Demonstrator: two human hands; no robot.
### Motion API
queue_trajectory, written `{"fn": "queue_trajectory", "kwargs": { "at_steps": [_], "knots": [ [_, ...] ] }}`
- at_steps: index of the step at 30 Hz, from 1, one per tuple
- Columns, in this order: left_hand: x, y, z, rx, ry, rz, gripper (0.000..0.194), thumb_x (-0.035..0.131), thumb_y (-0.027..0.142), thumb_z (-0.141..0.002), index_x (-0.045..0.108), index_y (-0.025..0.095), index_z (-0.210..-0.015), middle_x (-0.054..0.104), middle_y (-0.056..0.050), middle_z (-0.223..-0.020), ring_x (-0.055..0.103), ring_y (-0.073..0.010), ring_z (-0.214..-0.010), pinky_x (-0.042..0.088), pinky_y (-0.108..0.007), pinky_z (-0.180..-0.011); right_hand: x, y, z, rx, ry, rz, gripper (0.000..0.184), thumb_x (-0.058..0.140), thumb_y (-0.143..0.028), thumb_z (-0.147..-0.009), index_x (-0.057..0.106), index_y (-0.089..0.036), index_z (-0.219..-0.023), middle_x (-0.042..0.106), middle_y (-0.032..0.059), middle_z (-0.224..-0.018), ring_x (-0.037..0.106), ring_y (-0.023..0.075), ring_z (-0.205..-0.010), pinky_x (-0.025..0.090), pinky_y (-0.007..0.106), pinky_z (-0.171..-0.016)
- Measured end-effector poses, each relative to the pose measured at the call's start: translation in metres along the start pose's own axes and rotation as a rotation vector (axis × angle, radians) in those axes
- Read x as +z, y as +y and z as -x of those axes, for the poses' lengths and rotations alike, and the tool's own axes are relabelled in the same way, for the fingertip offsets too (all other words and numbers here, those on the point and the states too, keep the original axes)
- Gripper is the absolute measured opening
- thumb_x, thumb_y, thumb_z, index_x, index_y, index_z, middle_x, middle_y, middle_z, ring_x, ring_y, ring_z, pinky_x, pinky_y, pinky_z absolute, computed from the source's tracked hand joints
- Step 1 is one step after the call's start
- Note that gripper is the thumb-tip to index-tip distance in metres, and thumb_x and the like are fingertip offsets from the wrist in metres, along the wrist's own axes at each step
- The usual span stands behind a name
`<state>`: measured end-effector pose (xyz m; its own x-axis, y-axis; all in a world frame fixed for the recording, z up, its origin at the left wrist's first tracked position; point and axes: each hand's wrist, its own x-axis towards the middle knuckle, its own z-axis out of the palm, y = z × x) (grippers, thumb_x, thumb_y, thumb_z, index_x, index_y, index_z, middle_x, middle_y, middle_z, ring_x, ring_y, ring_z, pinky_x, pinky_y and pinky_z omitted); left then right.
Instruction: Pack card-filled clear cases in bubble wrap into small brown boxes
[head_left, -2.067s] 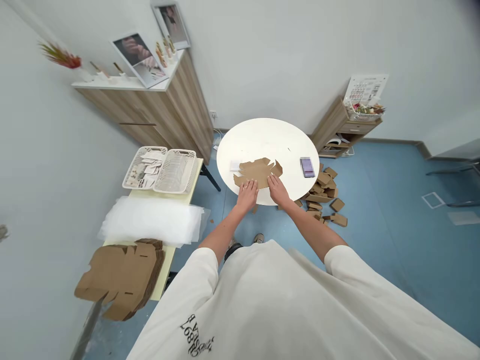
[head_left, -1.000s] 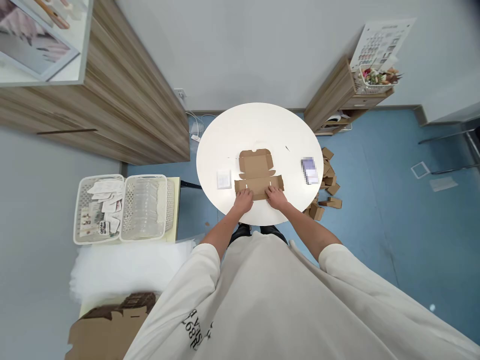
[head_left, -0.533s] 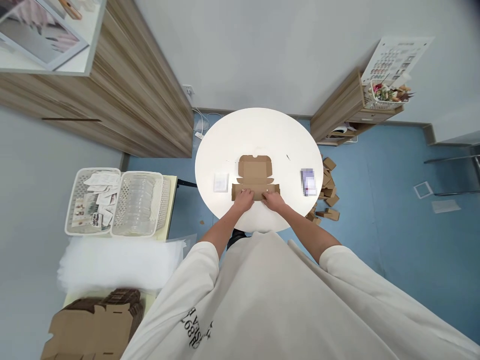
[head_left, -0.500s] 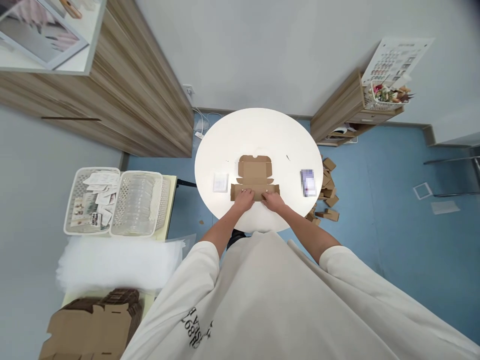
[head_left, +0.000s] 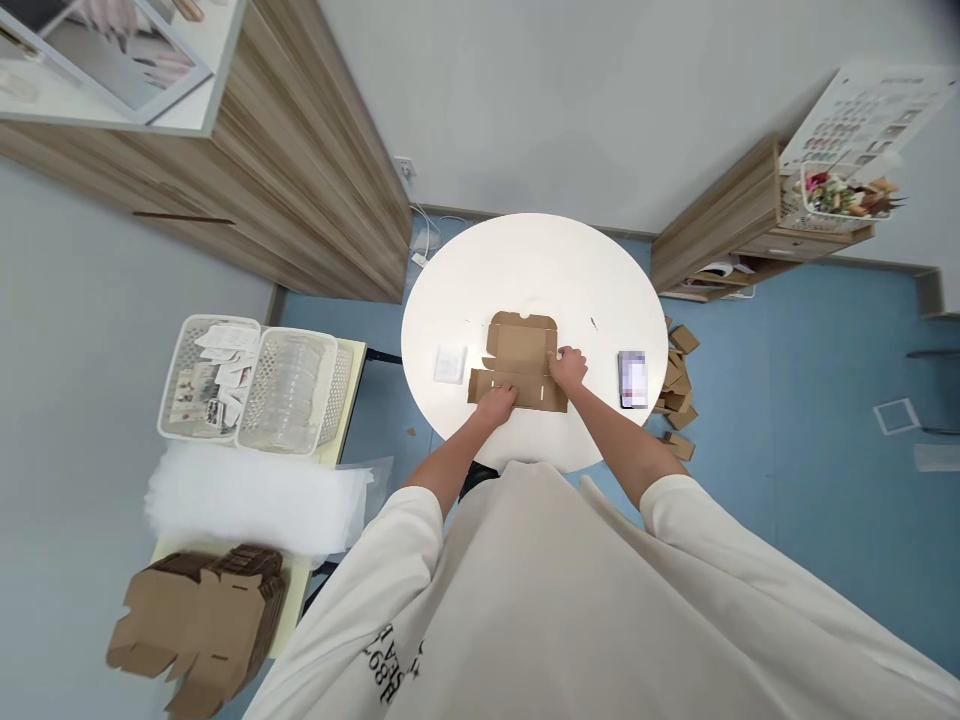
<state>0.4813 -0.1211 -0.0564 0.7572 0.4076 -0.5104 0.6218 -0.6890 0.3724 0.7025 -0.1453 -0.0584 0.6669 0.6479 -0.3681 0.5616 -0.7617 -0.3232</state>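
A partly unfolded brown cardboard box [head_left: 523, 343] lies on the round white table [head_left: 525, 255], its flaps spread and two slots showing in the near panel. My left hand [head_left: 497, 403] holds the near panel at its front edge, left of the middle, fingers on top. At the right side my right hand [head_left: 568, 368] has its fingers closed on the side flap, around the fold line; the fingertips are partly hidden. A small clear packet [head_left: 450, 364] lies to the left of the cardboard. Off to the right is a phone [head_left: 633, 380] with a blurred screen.
White baskets [head_left: 289, 390] stand on a side table at left, beside a pile of white translucent sheets [head_left: 251, 500] and a stack of flat cardboard boxes [head_left: 199, 625]. Small folded boxes [head_left: 679, 385] lie on the floor right of the table. A wooden cabinet [head_left: 322, 190] stands behind left.
My right hand has moved from the near panel up to the right side flap. The left hand stays at the near panel, and the cardboard has turned slightly. The view has shifted.
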Motion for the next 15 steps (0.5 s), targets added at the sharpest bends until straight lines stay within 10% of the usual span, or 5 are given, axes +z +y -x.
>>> {"fn": "queue_trajectory", "kwargs": {
  "at_steps": [7, 15],
  "knots": [
    [0.0028, 0.0008, 0.0006, -0.054, 0.004, 0.037, 0.046, 0.052, 0.018, -0.094, 0.045, 0.019, -0.139, 0.049, -0.018, -0.143, 0.066, -0.0294, -0.103, 0.055, -0.042, -0.083, 0.0101, -0.0028, -0.0128, -0.025, -0.121, -0.061, 0.039, 0.039, -0.045, -0.1, 0.068, -0.02, -0.108, 0.065, 0.0151, -0.103, 0.06, 0.0321, -0.103, 0.049, 0.051, -0.09],
    [-0.0008, 0.0085, 0.0036, -0.086, 0.057, 0.064, 0.068, 0.052, 0.015, -0.092, 0.025, 0.023, -0.154, -0.014, -0.02, -0.168, 0.068, -0.0319, -0.103, 0.058, -0.046, -0.075, 0.0032, -0.0037, -0.0092, -0.012, -0.175, -0.003, 0.037, 0.04, -0.043, -0.099, 0.069, -0.02, -0.104, 0.063, 0.0144, -0.1, 0.061, 0.0305, -0.098, 0.05, 0.048, -0.087]
  ]
}}
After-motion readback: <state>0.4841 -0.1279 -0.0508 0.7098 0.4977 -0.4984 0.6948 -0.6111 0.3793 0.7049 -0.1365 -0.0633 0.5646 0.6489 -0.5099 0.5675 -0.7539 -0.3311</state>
